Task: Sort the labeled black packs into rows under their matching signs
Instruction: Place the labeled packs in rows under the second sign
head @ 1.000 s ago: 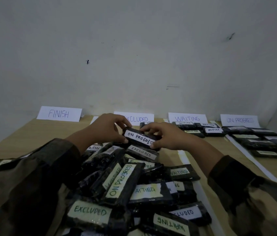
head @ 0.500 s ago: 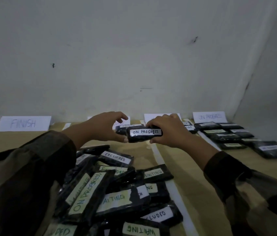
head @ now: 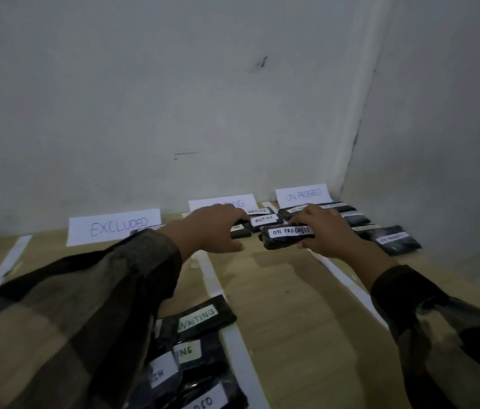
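The right hand (head: 331, 231) grasps the black plastic ON PROGRESS-labelled pack (head: 287, 238) label-up, seemingly to match the white paper ON PROGRESS sign (head: 303, 194); the left hand (head: 215, 228) hovers released.

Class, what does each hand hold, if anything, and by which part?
The right hand grips the ON PROGRESS pack by its right end. The left hand holds nothing and is apart from the pack's left end.
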A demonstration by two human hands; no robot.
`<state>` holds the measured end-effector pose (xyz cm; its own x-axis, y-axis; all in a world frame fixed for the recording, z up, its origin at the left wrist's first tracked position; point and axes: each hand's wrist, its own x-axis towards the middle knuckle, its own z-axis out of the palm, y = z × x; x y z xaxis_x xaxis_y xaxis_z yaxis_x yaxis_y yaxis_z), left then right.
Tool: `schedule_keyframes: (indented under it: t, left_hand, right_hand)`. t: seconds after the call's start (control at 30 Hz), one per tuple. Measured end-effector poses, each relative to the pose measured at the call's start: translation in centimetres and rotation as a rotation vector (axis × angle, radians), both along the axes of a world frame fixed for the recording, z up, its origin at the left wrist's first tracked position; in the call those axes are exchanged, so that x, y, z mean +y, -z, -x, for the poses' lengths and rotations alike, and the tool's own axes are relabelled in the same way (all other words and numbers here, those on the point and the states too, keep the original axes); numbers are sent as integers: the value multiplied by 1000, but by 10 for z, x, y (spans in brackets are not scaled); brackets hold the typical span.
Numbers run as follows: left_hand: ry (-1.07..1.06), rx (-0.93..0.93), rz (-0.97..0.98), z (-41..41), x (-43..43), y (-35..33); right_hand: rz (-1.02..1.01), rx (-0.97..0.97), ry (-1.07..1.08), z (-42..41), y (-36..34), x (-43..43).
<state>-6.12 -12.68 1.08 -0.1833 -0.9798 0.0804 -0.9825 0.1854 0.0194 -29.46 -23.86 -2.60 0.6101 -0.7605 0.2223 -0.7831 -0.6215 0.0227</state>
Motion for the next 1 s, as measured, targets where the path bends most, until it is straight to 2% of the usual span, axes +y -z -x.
schedule_keyframes:
  t: [0.47,0.63,1.0]
  left_hand:
    - [162,46,-93,112,-69,52]
    - [161,51,-150,126,-76,65]
    - [113,64,-184,138,-86,86]
  right_hand:
    - [-13,165,229,111,30,-51]
    - [-21,221,236,123,41,-57]
    - [-65,187,244,124,43,-67]
